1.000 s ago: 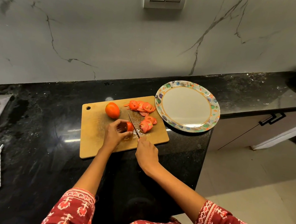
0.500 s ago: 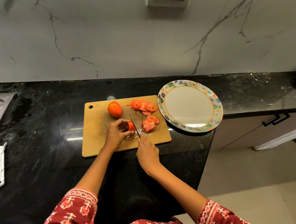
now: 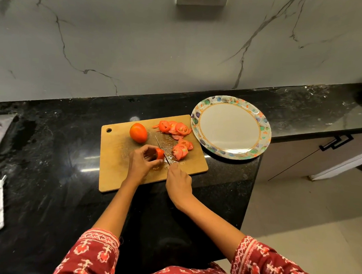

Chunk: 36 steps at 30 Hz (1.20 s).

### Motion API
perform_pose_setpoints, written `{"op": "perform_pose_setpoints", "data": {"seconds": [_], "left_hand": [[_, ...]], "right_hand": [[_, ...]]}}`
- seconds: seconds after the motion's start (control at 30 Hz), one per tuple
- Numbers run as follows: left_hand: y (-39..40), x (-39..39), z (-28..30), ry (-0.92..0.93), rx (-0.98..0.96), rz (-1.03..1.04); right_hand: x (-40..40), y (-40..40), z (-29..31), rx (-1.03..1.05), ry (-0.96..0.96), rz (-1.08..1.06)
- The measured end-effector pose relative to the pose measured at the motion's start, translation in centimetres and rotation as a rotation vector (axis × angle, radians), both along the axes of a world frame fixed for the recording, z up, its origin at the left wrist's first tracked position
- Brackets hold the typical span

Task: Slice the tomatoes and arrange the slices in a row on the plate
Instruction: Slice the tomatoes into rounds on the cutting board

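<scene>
Board (image 3: 118,171): wooden, laid on a black counter (image 3: 48,150); wet with juice near the cut.

Stub (image 3: 159,153): the remaining end of a part-cut tomato, pinched by the curled fingers of the left hand (image 3: 141,162). Little flesh is left between fingertips and blade.

Knife (image 3: 162,149): held at the handle by the right hand (image 3: 178,180), fingers closed round it; the blade is set against the stub's cut face, its tip aimed away from the person.

Whole tomato (image 3: 138,132): uncut, resting at the back of the board.

Slices: two loose heaps, one at the far edge (image 3: 173,128), one just right of the blade (image 3: 181,150). All are on the board.

Plate (image 3: 261,129): patterned rim, just beside the board's right edge; no slice has been laid on it yet.

Risks, as judged: the fingertips may be nicked, since the stub is short and the grip close to the edge. The stub may be squeezed out sideways on the wet wood. The whole tomato may be nudged and rolled off the board.
</scene>
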<state>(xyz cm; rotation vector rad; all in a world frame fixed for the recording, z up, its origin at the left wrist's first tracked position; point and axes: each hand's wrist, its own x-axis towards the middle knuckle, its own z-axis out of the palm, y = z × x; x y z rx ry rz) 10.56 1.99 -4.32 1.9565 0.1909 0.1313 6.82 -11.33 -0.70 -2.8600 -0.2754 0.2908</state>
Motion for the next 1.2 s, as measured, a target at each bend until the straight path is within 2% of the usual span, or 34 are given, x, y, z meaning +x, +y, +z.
{"op": "perform_pose_setpoints", "data": {"seconds": [0.13, 0.4, 0.73, 0.9, 1.2], "left_hand": [[0.0, -0.1, 0.2, -0.003, 0.015, -0.002], [-0.3, 0.0, 0.2, 0.014, -0.018, 0.0], [-0.4, 0.0, 0.2, 0.03, 0.014, 0.008], [0.0, 0.0, 0.0, 0.042, -0.037, 0.043], [0.4, -0.4, 0.5, -0.034, 0.12, -0.029]], "right_hand": [[0.2, 0.3, -0.3, 0.036, -0.118, -0.02], [0.6, 0.0, -0.4, 0.044, 0.029, 0.017], [0.3, -0.3, -1.0, 0.042, 0.093, -0.001], [-1.3, -1.6, -1.5, 0.0, 0.139, 0.001], [-0.8, -2.0, -0.4, 0.103, 0.148, -0.104]]}}
